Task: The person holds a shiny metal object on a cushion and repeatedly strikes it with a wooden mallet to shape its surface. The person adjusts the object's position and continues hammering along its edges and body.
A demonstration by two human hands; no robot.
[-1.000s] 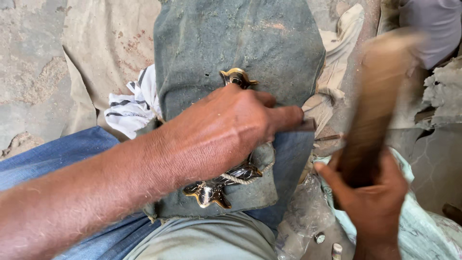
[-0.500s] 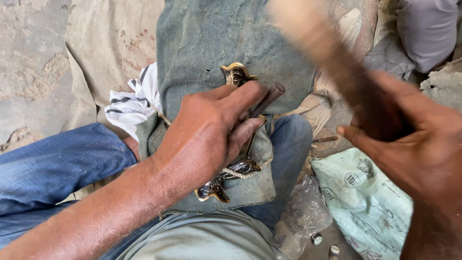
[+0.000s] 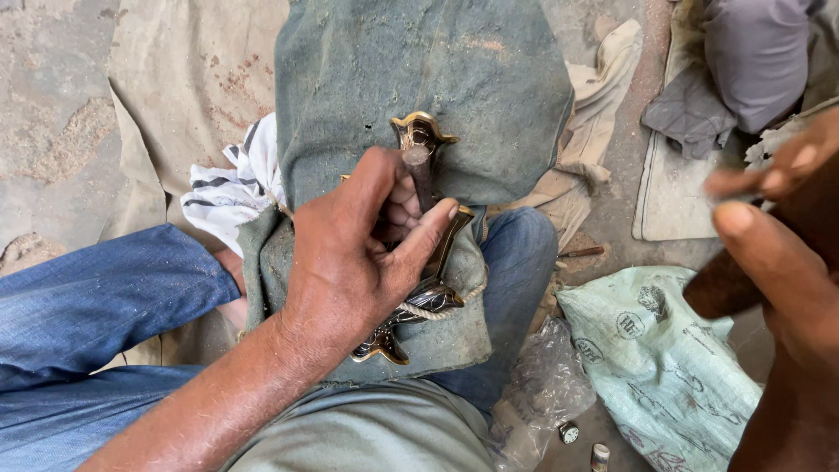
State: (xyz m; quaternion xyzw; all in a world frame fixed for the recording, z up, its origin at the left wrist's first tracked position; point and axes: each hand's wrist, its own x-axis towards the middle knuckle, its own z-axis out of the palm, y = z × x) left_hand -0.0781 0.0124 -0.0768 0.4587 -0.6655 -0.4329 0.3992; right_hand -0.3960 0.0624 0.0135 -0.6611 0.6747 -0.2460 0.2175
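A grey-green cloth (image 3: 419,61) is draped over my knee. On it lies an ornate brass piece (image 3: 384,345) with dark inlay, its flared top end (image 3: 422,129) showing above my fingers. My left hand (image 3: 345,262) rests on the piece and pinches a short dark metal punch (image 3: 420,179) between thumb and fingers, with the tip toward that top end. My right hand (image 3: 786,288) is at the right edge, close to the camera and blurred. It is closed around a brown wooden mallet handle (image 3: 721,293); the mallet's head is out of view.
A white cloth with dark stripes (image 3: 232,179) pokes out left of the green cloth. A printed pale-green sack (image 3: 664,350) and crumpled clear plastic (image 3: 542,385) lie on the floor at right, with small metal bits (image 3: 568,431). Grey fabric (image 3: 752,61) sits top right.
My right hand with the wooden mallet has swung from above the cloth down to the right edge. My left hand has opened its grip, showing the punch standing by the piece's top end.
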